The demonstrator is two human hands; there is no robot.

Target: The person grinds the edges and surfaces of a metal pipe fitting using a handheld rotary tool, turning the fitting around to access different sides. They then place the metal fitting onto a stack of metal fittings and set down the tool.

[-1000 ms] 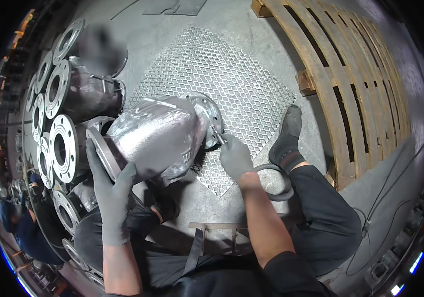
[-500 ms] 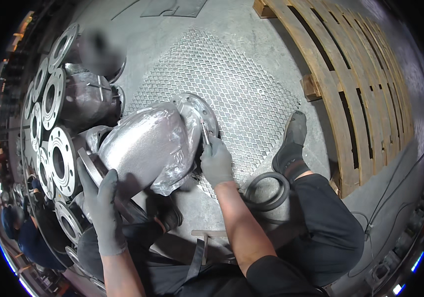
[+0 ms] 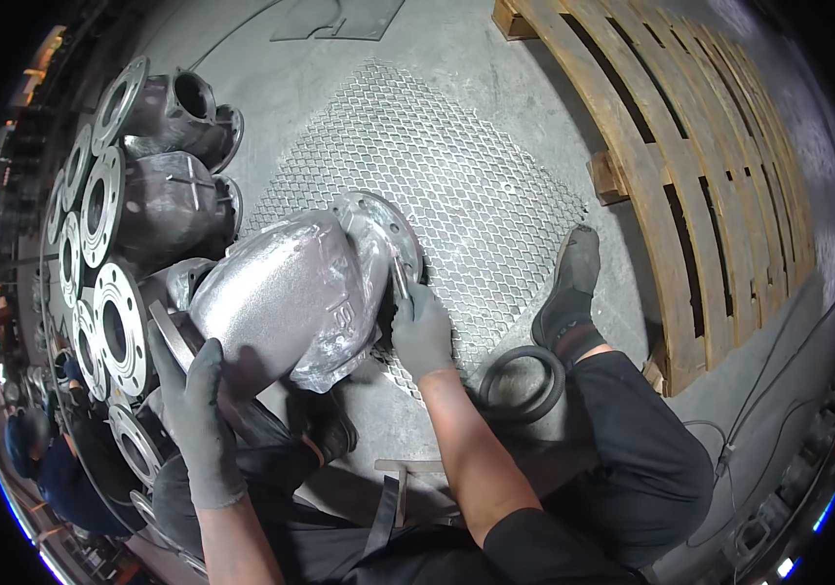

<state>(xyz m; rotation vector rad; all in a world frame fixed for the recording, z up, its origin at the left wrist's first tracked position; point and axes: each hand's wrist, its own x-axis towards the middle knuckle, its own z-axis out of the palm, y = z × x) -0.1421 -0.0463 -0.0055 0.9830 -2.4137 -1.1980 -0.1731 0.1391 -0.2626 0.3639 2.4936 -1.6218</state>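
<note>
A large grey cast-metal valve body (image 3: pixel 266 292) lies tilted before me, with a drilled flange (image 3: pixel 400 239) at its far end. My left hand (image 3: pixel 193 409), in a grey glove, holds its near flange (image 3: pixel 172 336), the rim between thumb and fingers. In my gloved right hand (image 3: pixel 424 334) is a slim metal rod-like tool (image 3: pixel 399 278), its tip against or close to the far flange's inner side. The tool's exact kind cannot be made out, and my fingers hide its lower part.
Expanded metal mesh (image 3: pixel 437 185) covers the floor under the casting. More flanged castings (image 3: pixel 164 200) crowd the left. A wooden pallet (image 3: pixel 676 156) lies at the right. Black rubber rings (image 3: pixel 524 385) rest by my right foot (image 3: pixel 573 283). Another person (image 3: pixel 66 468) is at the far left.
The whole view has shifted slightly. The tool has moved slightly along the far flange with my right hand, while my left hand keeps its hold. A dark blur over the back-left castings is gone.
</note>
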